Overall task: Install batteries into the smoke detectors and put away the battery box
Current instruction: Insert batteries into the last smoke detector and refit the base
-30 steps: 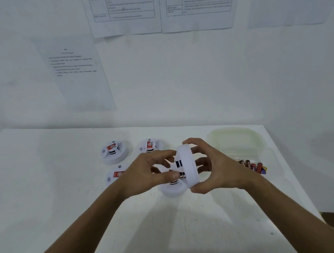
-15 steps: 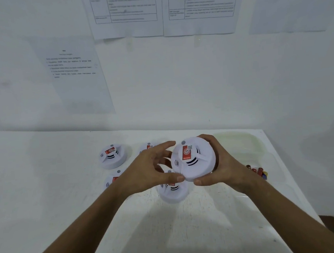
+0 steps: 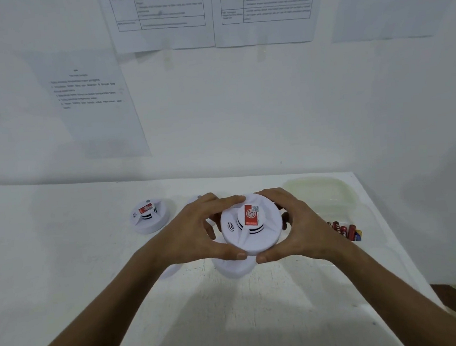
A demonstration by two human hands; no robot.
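Observation:
I hold a round white smoke detector [image 3: 253, 225] with a red label above the table, its front face turned up towards me. My left hand [image 3: 196, 235] grips its left rim and my right hand [image 3: 299, 227] grips its right rim. Below it another white detector [image 3: 235, 267] lies on the table, mostly hidden. A further detector [image 3: 149, 216] sits at the back left. A clear battery box [image 3: 336, 246] with several red batteries [image 3: 344, 230] stands to the right, behind my right wrist.
A pale translucent lid [image 3: 321, 192] lies at the back right of the white table [image 3: 64, 254]. The table's right edge runs close past the box. Printed sheets hang on the white wall behind.
The held detector turned from edge-on to face-up and now lies flatter between both hands. Both hands have closed around its rim.

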